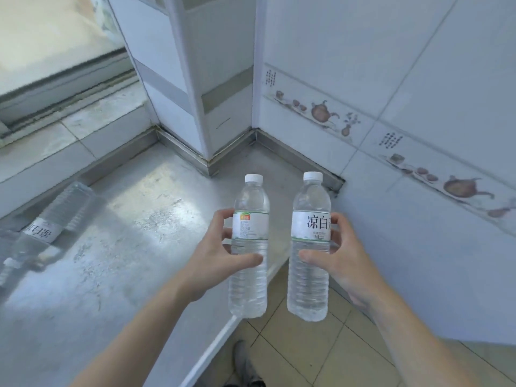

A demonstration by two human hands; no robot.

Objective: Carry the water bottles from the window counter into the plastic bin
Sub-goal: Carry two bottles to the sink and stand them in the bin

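While both hands grip upright, ribbed clear plastic bottles by their white labels, left hand [220,247] holding one bottle [248,247], right hand [343,252] another [310,247], a third bottle [60,212] lies leftward on the scuffed metal table [134,247].

The bottle in the right hand [349,255] showed big black characters on its white label [311,223]: 凉白, with a third cut off by the fingers. The left hand's bottle [248,247] carried an orange-red logo patch and fine print, too small to read. On the counter, a lying bottle [57,216] bore the same large characters, upside down and blurred.
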